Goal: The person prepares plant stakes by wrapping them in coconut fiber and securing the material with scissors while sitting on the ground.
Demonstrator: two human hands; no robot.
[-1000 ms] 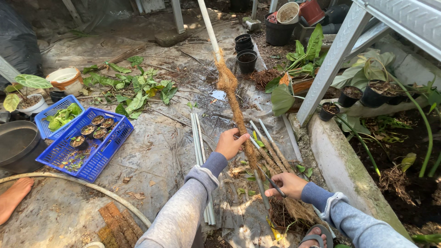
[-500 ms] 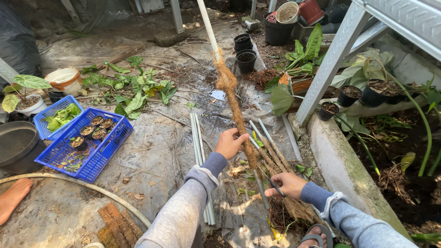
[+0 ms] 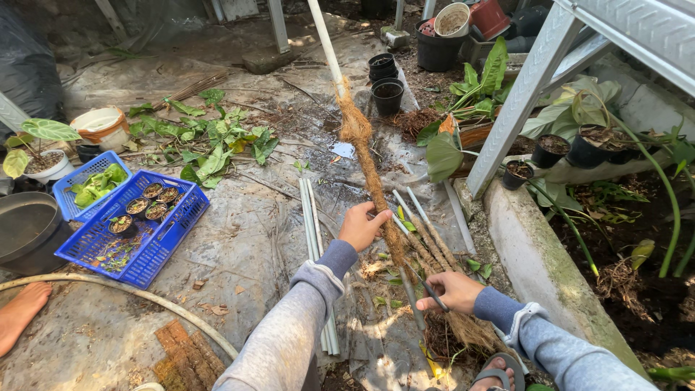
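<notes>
Fibre-wrapped pole (image 3: 373, 177) runs lengthwise away from you, rising up and forward from your left hand (image 3: 362, 226), whose grip is clamped round it. Your right hand (image 3: 452, 291), nearer its base, pinches a dark tool (image 3: 428, 288).

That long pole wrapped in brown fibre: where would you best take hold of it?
Probably on the fibre-wrapped pole at its wrapped middle, coming from its left side, where the left hand already grips it. The rough coir should give better purchase than the smooth white top, and the right hand crowds the lower end, beside loose poles.
</notes>
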